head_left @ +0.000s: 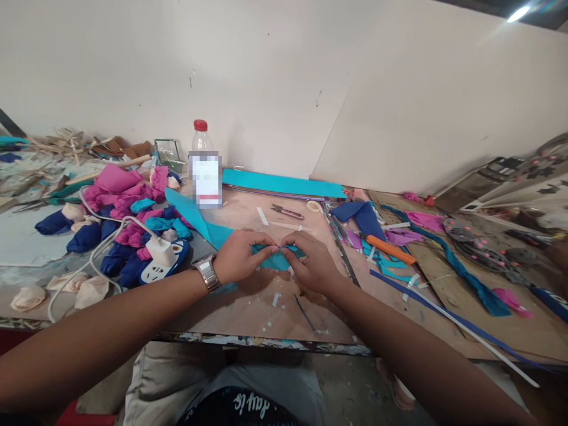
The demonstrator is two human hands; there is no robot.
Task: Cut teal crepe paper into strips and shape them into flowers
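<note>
Under the grip, the worktable is crowded on both sides, so a wide sweep could be met by clutter. To the left of the grip, cloth bundles are piled in a heap, where a dropped piece might be lost. Beyond the grip, a flat turquoise strip is laid against the wall. Just behind the left wrist, a turquoise sheet is spread; whether it is joined to the held piece cannot be told, since the join would be covered by the hand. If it is, a pull could be carried back towards the bottle, and the bottle might be knocked over. Beside the left forearm, the power strip could be nudged by a careless elbow.

The left hand and right hand are brought together, with thumbs and forefingers closed. To the right of the grip, an orange-handled tool could be struck by an outward swing. Between the fingertips, turquoise cloth is pinched; with so little caught, it could be slipped loose by uneven tension. Beyond the knuckles, snips could be brushed. Nearer the body, a white scrap might be picked up by trailing cloth.
</note>
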